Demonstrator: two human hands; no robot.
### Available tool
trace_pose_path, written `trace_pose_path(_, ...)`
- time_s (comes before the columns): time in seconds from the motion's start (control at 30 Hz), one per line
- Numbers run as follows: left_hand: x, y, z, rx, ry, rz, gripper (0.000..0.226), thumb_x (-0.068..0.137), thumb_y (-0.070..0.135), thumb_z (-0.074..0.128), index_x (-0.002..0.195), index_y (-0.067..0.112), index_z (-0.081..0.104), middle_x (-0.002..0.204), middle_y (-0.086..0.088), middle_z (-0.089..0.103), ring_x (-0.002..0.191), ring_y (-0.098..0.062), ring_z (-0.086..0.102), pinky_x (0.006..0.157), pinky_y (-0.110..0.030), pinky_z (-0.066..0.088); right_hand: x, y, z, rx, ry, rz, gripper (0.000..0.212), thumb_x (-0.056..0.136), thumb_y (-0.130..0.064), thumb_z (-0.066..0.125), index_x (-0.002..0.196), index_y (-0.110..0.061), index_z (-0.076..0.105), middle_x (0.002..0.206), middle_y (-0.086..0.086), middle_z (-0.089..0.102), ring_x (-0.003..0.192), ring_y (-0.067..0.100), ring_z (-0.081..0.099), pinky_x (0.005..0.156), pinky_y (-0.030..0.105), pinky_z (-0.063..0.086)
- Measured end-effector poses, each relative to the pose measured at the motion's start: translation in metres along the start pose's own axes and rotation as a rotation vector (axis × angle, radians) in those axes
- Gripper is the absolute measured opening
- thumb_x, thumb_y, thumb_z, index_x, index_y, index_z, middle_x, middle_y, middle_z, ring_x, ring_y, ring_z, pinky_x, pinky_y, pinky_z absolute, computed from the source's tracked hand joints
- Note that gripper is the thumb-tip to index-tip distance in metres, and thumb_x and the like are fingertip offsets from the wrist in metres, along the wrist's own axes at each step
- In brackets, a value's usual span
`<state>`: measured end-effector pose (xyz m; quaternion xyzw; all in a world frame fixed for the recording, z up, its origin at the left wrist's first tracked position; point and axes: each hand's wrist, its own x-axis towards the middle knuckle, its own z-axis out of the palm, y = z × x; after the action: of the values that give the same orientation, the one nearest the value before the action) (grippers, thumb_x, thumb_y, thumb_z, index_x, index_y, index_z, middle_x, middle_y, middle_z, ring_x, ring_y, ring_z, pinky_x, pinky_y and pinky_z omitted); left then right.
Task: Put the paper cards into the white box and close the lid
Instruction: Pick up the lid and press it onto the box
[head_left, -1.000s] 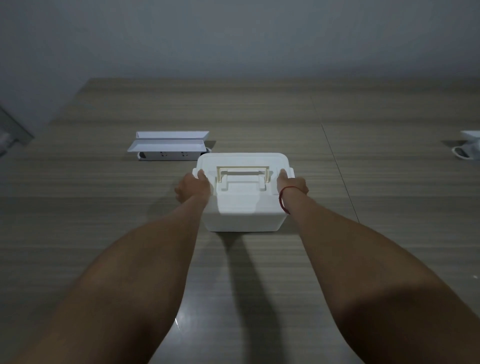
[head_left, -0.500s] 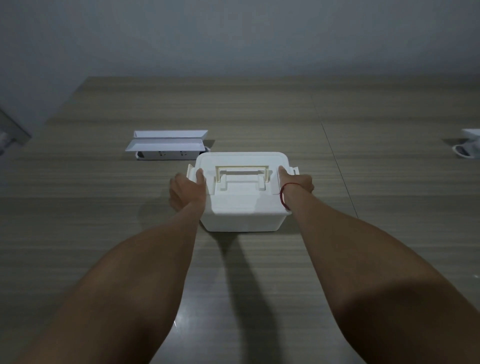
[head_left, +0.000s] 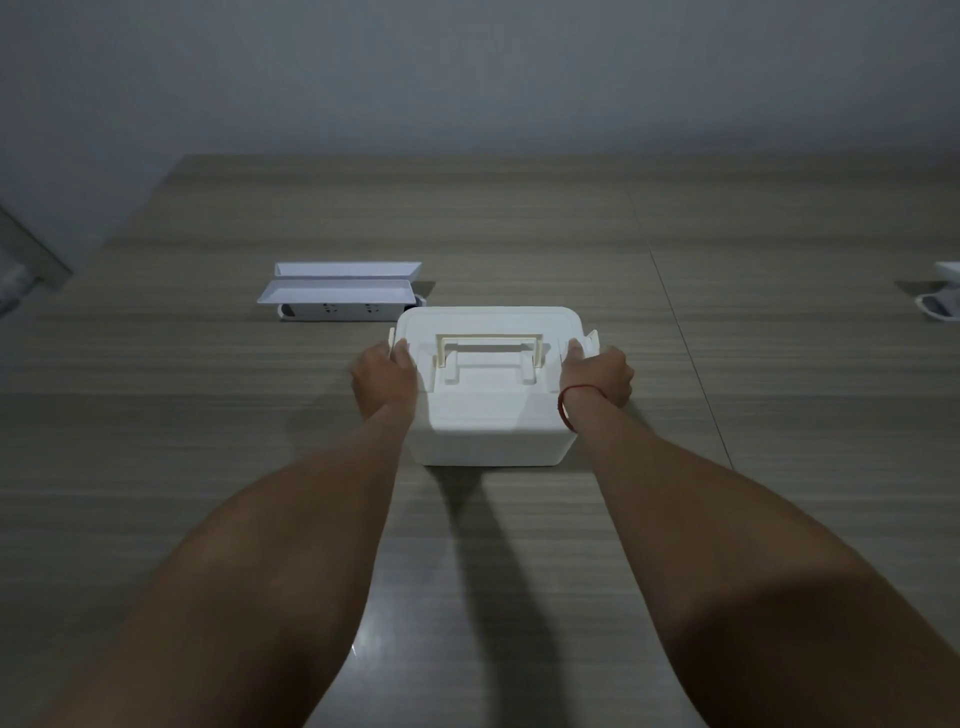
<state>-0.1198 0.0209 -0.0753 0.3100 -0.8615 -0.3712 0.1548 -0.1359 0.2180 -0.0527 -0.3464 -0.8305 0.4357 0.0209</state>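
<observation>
Smooth white box (head_left: 493, 415), rounded corners, gripped by left hand (head_left: 384, 379) and right hand (head_left: 597, 374).

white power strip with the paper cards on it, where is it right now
Head view: the white power strip lies on the wooden table, just behind and left of the white lidded box.

Both forearms were bare, with no sleeves in view. A thin red string bracelet (head_left: 566, 405) circled the wrist of the right hand (head_left: 597, 371). The left hand (head_left: 384, 376) wore nothing, no ring or band visible.
</observation>
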Motion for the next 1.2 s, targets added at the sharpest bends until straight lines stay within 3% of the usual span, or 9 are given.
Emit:
trace_pose_path(0.13, -0.003, 0.001, 0.002, 0.011, 0.013, 0.014, 0.041, 0.097, 0.026, 0.046, 0.096, -0.009, 0.067, 0.096, -0.028, 0.068, 0.092, -0.040, 0.065, 0.075, -0.041, 0.051, -0.001, -0.001, -0.002, -0.085, 0.022, -0.074, 0.034, 0.096, -0.030, 0.053, 0.115, -0.005, 0.065, 0.122, 0.020, 0.065, 0.113, 0.037, 0.061, 0.089, 0.037, 0.049)
trace_pose_path(0.23, -0.005, 0.009, -0.001, 0.009, -0.018, -0.070, 0.047, 0.098, 0.034, 0.041, 0.106, -0.005, 0.065, 0.110, -0.025, 0.066, 0.103, -0.040, 0.062, 0.083, -0.041, 0.049, -0.001, -0.002, -0.002, -0.020, -0.013, -0.035, 0.036, 0.096, -0.031, 0.053, 0.119, -0.005, 0.062, 0.127, 0.019, 0.062, 0.117, 0.037, 0.059, 0.093, 0.039, 0.048)
trace_pose_path(0.33, -0.006, 0.021, -0.002, -0.014, -0.098, -0.248, 0.071, 0.091, 0.062, 0.036, 0.126, 0.004, 0.057, 0.128, -0.019, 0.060, 0.118, -0.038, 0.056, 0.097, -0.042, 0.044, -0.005, -0.009, 0.004, 0.051, -0.088, 0.020, 0.061, 0.085, -0.055, 0.055, 0.123, -0.006, 0.057, 0.129, 0.016, 0.060, 0.120, 0.036, 0.056, 0.101, 0.042, 0.044)
trace_pose_path(0.4, -0.007, 0.026, -0.003, -0.044, -0.160, -0.322, 0.086, 0.080, 0.073, 0.043, 0.135, 0.007, 0.048, 0.136, -0.016, 0.054, 0.124, -0.037, 0.053, 0.103, -0.044, 0.043, -0.008, -0.015, 0.007, 0.032, -0.139, 0.057, 0.082, 0.074, -0.069, 0.056, 0.127, -0.007, 0.052, 0.132, 0.014, 0.056, 0.125, 0.034, 0.050, 0.107, 0.045, 0.038)
trace_pose_path(0.5, -0.008, 0.020, -0.008, -0.028, -0.246, -0.236, 0.083, 0.081, 0.065, 0.052, 0.138, 0.006, 0.043, 0.140, -0.017, 0.050, 0.128, -0.036, 0.049, 0.103, -0.043, 0.042, -0.010, -0.015, 0.005, 0.003, -0.219, 0.031, 0.091, 0.071, -0.068, 0.060, 0.136, -0.007, 0.040, 0.142, 0.013, 0.045, 0.134, 0.032, 0.040, 0.110, 0.046, 0.034)
trace_pose_path(0.6, -0.011, 0.004, -0.013, -0.006, -0.307, -0.068, 0.071, 0.083, 0.052, 0.057, 0.130, 0.000, 0.045, 0.131, -0.021, 0.055, 0.119, -0.037, 0.053, 0.095, -0.042, 0.046, -0.010, -0.001, 0.002, -0.077, -0.250, -0.081, 0.085, 0.081, -0.051, 0.061, 0.145, -0.006, 0.027, 0.149, 0.014, 0.037, 0.138, 0.032, 0.035, 0.111, 0.045, 0.032)
trace_pose_path(0.7, -0.019, -0.006, -0.012, 0.060, -0.315, 0.014, 0.076, 0.081, 0.047, 0.057, 0.137, 0.001, 0.034, 0.136, -0.021, 0.048, 0.123, -0.038, 0.049, 0.100, -0.047, 0.045, -0.013, 0.011, 0.004, -0.174, -0.221, -0.200, 0.081, 0.091, -0.036, 0.056, 0.151, -0.002, 0.013, 0.155, 0.014, 0.027, 0.142, 0.033, 0.028, 0.113, 0.042, 0.028)
trace_pose_path(0.93, -0.016, -0.003, 0.003, 0.136, -0.174, 0.033, 0.077, 0.087, 0.053, 0.051, 0.143, 0.004, 0.030, 0.141, -0.018, 0.045, 0.127, -0.038, 0.045, 0.101, -0.046, 0.040, 0.002, 0.001, 0.021, -0.170, -0.141, -0.232, 0.066, 0.090, -0.034, 0.061, 0.139, 0.000, 0.034, 0.145, 0.018, 0.041, 0.135, 0.034, 0.039, 0.108, 0.042, 0.035)
trace_pose_path(1.2, 0.044, 0.016, 0.032, 0.137, -0.178, 0.070, 0.081, 0.087, 0.054, 0.050, 0.147, 0.005, 0.025, 0.146, -0.016, 0.041, 0.133, -0.035, 0.041, 0.105, -0.045, 0.038, 0.046, -0.037, 0.053, -0.197, -0.124, -0.235, 0.070, 0.090, -0.036, 0.059, 0.143, 0.000, 0.029, 0.147, 0.018, 0.038, 0.138, 0.034, 0.036, 0.109, 0.043, 0.034)
